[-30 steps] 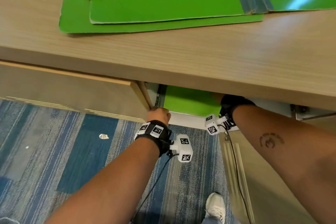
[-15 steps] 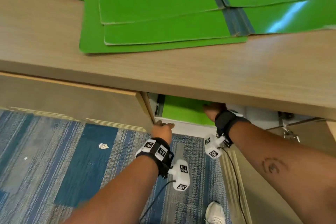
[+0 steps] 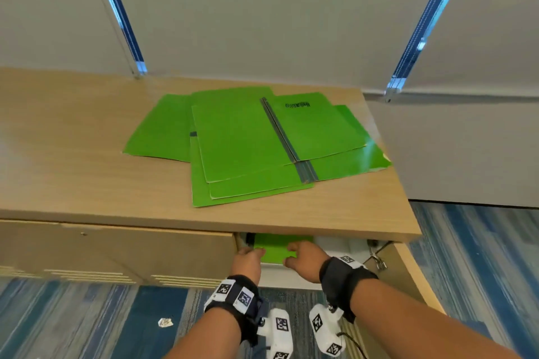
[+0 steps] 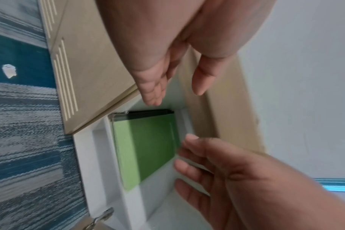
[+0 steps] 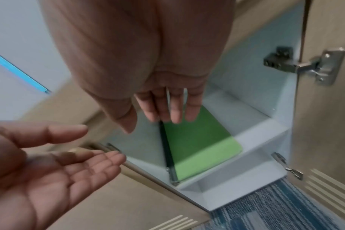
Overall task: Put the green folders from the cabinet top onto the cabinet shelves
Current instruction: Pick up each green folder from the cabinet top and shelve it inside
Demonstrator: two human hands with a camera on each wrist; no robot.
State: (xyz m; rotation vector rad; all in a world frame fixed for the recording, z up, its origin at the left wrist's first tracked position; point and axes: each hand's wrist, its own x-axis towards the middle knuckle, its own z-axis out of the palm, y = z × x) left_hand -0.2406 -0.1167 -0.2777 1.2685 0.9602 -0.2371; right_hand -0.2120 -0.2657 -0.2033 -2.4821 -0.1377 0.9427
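Observation:
Several green folders [image 3: 248,148] lie overlapped on the wooden cabinet top [image 3: 87,178]. Below it, one green folder [image 3: 277,248] lies flat on the white shelf [image 5: 246,140] inside the open cabinet, against its left wall. My left hand [image 3: 250,255] hovers at the left of the opening, fingers straight, holding nothing. My right hand [image 3: 297,255] hovers just right of it, over the folder's [image 4: 146,149] front edge, also empty. In the wrist views the left hand [image 4: 176,95] and the right hand [image 5: 152,123] float above the folder [image 5: 199,146] without touching it.
The cabinet's right door [image 3: 408,277] stands swung open, with a metal hinge [image 5: 305,65] on it. The door to the left [image 3: 116,253] is closed. A paper scrap [image 3: 165,322] lies on the blue striped carpet. A grey wall stands behind the cabinet.
My right hand has come back out of the cabinet and let go of the folder, which stays on the shelf. Both hands now sit open at the opening. My view has lifted.

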